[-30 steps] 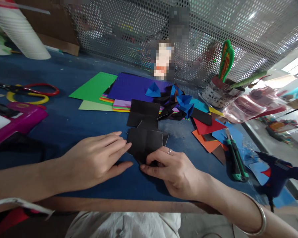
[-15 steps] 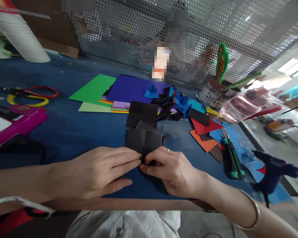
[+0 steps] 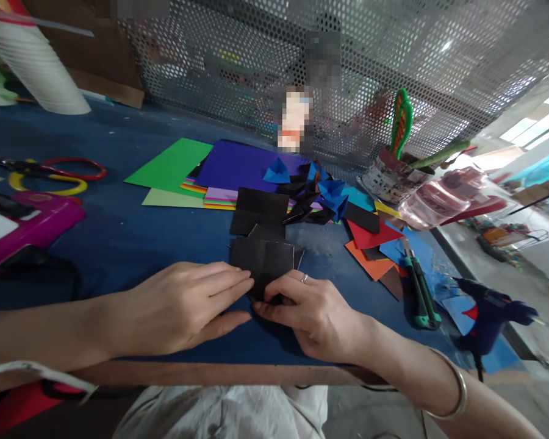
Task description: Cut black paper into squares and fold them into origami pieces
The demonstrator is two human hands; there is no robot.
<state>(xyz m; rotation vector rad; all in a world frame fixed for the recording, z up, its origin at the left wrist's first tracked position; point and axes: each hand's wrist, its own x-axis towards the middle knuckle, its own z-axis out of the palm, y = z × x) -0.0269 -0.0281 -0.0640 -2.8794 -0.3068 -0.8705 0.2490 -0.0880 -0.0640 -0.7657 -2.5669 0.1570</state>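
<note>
A creased square of black paper (image 3: 264, 259) lies near the table's front edge, between my two hands. Flat and stretched out, the fingers of my left hand (image 3: 190, 308) press on its lower left part. My right hand (image 3: 308, 311), with a ring on one finger, has thumb and fingers pinched at the paper's lower edge; the fingers hide that edge. More black paper sheets (image 3: 258, 210) lie just behind. Farther back are folded blue paper pieces (image 3: 333, 198) and folded black paper pieces (image 3: 304, 204) in a small heap.
Coloured sheets (image 3: 247, 164) are stacked behind. To the left lie scissors (image 3: 50, 174) and a magenta glue gun (image 3: 41, 219). On the right are paper scraps (image 3: 370, 259), a green utility knife (image 3: 421, 292), a dark blue glue gun (image 3: 489, 314) and a pot (image 3: 393, 174). A perforated metal screen (image 3: 238, 79) stands behind.
My left hand has shifted slightly, its thumb now nearer the right hand's fingertips. My right hand keeps its pinch at the paper. The whole view has moved a little.
</note>
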